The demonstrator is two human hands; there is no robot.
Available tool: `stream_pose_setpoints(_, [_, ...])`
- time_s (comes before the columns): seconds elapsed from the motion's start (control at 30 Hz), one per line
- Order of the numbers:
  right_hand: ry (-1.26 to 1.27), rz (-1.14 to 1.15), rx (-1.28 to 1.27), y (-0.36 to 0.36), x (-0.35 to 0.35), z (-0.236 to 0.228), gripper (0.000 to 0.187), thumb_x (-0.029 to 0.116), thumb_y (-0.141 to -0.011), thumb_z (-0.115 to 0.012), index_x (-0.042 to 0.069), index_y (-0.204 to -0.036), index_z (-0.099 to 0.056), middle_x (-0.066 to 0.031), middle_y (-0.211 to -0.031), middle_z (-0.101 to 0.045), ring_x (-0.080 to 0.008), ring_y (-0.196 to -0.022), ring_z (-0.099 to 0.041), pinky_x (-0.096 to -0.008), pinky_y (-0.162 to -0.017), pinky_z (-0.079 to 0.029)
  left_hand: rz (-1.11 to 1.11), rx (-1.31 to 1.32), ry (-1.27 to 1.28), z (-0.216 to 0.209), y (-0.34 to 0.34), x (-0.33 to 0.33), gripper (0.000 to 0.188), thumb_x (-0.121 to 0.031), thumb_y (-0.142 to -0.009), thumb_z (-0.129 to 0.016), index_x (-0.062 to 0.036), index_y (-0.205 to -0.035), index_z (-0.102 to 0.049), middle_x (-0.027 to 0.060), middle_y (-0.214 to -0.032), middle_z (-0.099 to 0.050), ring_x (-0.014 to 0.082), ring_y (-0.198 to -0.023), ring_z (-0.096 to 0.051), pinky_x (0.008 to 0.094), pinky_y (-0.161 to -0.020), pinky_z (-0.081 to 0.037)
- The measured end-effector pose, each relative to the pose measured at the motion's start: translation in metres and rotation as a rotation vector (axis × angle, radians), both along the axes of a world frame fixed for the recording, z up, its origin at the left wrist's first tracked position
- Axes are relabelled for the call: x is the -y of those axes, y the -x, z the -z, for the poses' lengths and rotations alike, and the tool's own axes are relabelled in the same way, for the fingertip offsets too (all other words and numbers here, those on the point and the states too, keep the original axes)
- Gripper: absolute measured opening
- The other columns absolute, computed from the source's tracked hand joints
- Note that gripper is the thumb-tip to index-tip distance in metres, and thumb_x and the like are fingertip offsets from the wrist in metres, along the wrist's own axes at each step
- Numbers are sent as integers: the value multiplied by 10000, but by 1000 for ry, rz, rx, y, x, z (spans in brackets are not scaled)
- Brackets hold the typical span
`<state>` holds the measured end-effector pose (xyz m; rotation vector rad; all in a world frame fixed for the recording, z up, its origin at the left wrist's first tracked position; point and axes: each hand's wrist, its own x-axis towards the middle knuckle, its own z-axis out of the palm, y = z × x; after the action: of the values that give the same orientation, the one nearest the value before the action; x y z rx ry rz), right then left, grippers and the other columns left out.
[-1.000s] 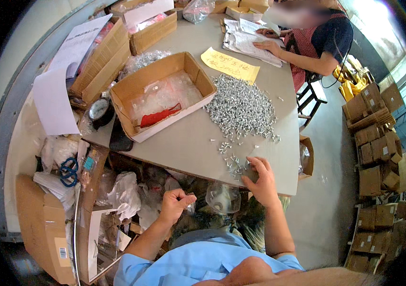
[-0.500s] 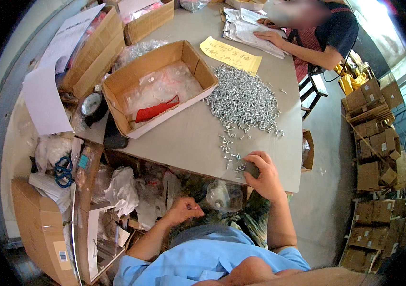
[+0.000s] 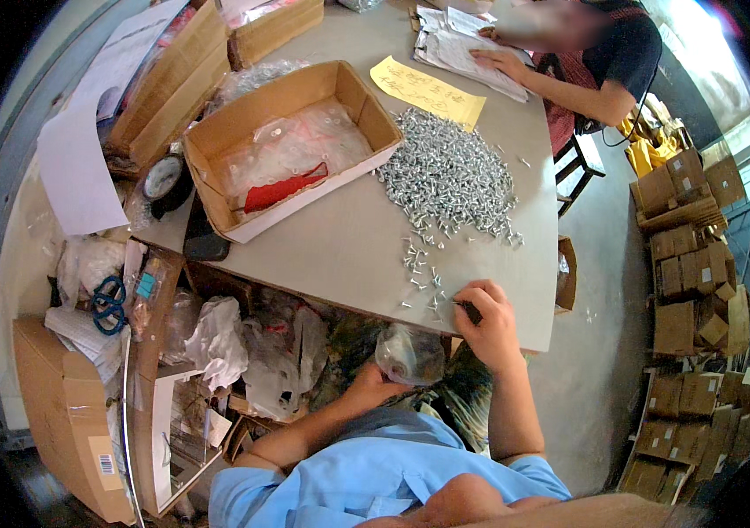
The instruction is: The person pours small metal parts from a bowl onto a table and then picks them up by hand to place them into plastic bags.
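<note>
A big heap of small silver screws (image 3: 450, 172) lies on the grey table (image 3: 331, 255), with a thin trail of loose screws (image 3: 428, 280) running toward the near edge. At the end of that trail my right hand (image 3: 487, 324) rests over the tabletop, thumb and forefinger curled together; whatever is between them is too small to make out. Below the table edge, my left hand (image 3: 373, 387) grips the side of a clear plastic bag (image 3: 410, 354), its fingers partly hidden by it.
An open cardboard box (image 3: 296, 145) holding clear bags and a red piece stands left of the heap. Beyond lies a yellow paper (image 3: 428, 92). A co-worker (image 3: 608, 70) sits over papers (image 3: 467, 48) at the far right. Blue-handled scissors (image 3: 109, 305) lie at left.
My left hand has moved right and up to the clear bag and now holds it. My right hand stays near the table edge, shifted slightly; a few trail screws lie differently.
</note>
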<state>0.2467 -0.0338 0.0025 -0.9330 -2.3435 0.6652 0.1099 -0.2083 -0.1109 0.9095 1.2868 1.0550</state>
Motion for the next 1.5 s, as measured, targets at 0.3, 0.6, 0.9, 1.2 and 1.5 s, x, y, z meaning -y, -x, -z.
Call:
stream_pose_setpoints(0.3, [92, 83, -23, -14, 29, 3, 132, 9, -750, -664, 24, -880, -684, -121, -936, -635, -241, -745, -641, -304, -642, -520, 27, -380, 7, 23, -9, -13, 305, -263, -745, -759, -32, -863, -599, 105, -861, -623, 245, -813, -593, 385, -706, -481])
stream_pose_setpoints(0.6, [251, 144, -229, 7, 30, -1, 137, 28, -728, -712, 21, -857, -667, -122, -909, -633, -236, -739, -639, -309, -642, -524, -183, -124, -146, 35, -22, -12, 285, -232, -748, -761, -49, -727, -543, 60, -680, -536, 170, -663, -510, 338, -610, -424])
stream_pose_setpoints(0.9, [-7, 64, -23, 30, 25, 3, 186, 82, -720, -698, 46, -898, -658, -122, -938, -611, -285, -804, -615, -359, -707, -504, -190, -142, -172, 34, -21, -9, 262, -181, -750, -755, -40, -717, -536, 55, -682, -515, 156, -650, -484, 335, -580, -400])
stream_pose_setpoints(1.2, [-32, 37, -25, 34, 30, 3, 201, 71, -731, -681, 44, -923, -629, -117, -873, -611, -279, -780, -607, -363, -683, -497, -142, -126, -117, 35, -21, -7, 255, -186, -770, -746, -43, -789, -536, 50, -710, -515, 142, -674, -490, 311, -602, -416])
stream_pose_setpoints(1.5, [28, -201, 67, 22, 35, -5, 210, 56, -720, -677, 40, -922, -621, -104, -849, -607, -267, -770, -599, -345, -673, -489, -83, -142, -69, 35, -19, -10, 237, -179, -771, -742, -49, -804, -548, 39, -742, -527, 131, -709, -496, 301, -644, -423])
